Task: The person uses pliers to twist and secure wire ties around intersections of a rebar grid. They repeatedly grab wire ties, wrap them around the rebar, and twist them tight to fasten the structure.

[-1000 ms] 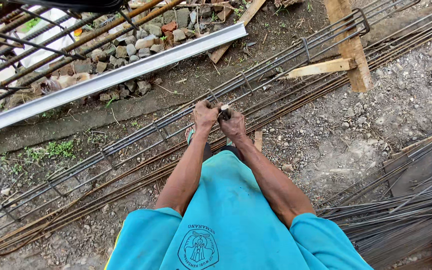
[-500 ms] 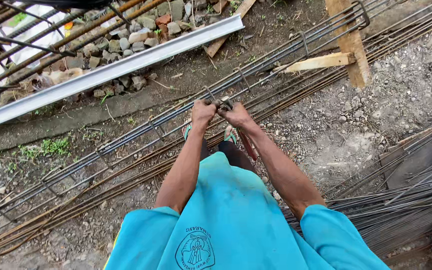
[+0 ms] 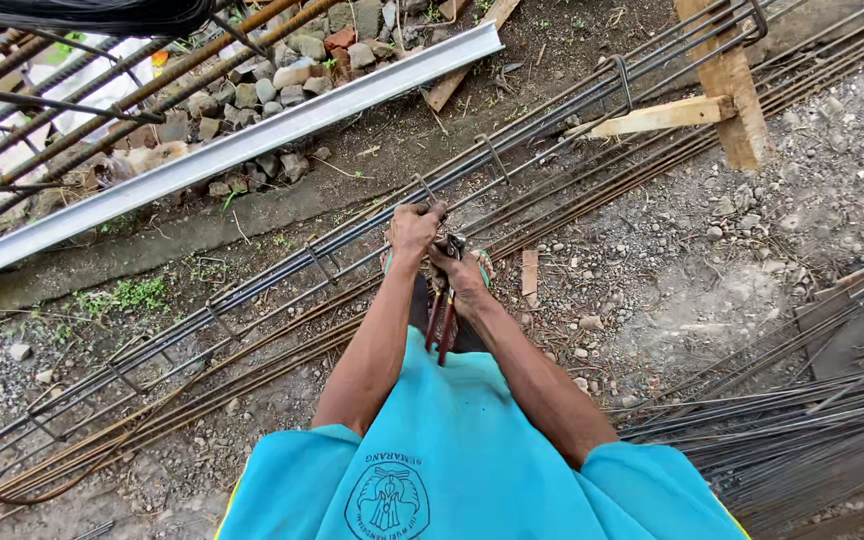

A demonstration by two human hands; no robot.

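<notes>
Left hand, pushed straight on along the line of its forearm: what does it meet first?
The left hand already grips the rebar cage at a stirrup. Straight on, it would probably meet those bars at once; past them lies bare dirt, then the metal channel. Depth is unclear.

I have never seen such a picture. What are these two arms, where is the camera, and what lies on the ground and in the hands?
There is no machine here. The arms belong to a person in a blue shirt, and the camera sits on that person's head and looks down, so you see the person's own hands from above.

On the ground, which is dirt and gravel, lies a long cage of steel bars running across the view, with square wire loops around the bars. Loose bars are piled at the lower right. A grey metal channel and stones lie further away, and wooden boards at the upper right.

The left hand grips the cage at a loop. The right hand holds pliers with red handles, their head close to the same spot.
</notes>
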